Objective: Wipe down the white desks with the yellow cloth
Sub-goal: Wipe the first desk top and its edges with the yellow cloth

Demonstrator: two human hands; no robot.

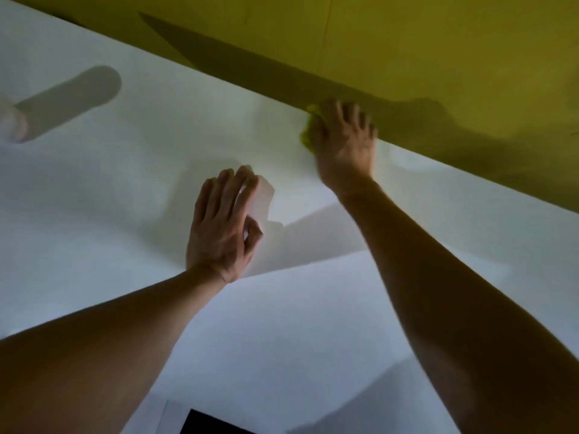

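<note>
My right hand [343, 142] presses the yellow cloth [306, 133] onto the white desk [125, 183] at its far edge, right against the yellow partition. Only a small bunched part of the cloth shows at the left of my fingers; the hand hides the remainder. My left hand [221, 227] lies nearer to me at mid-desk, fingers extended, on a small white object [261, 198] that blends with the desk surface; its thumb curls beside it.
A yellow partition wall [407, 42] runs along the desk's far edge. A white cylindrical object [12, 123] stands at the far left and casts a long shadow. A dark rectangular thing [213, 424] shows at the bottom edge.
</note>
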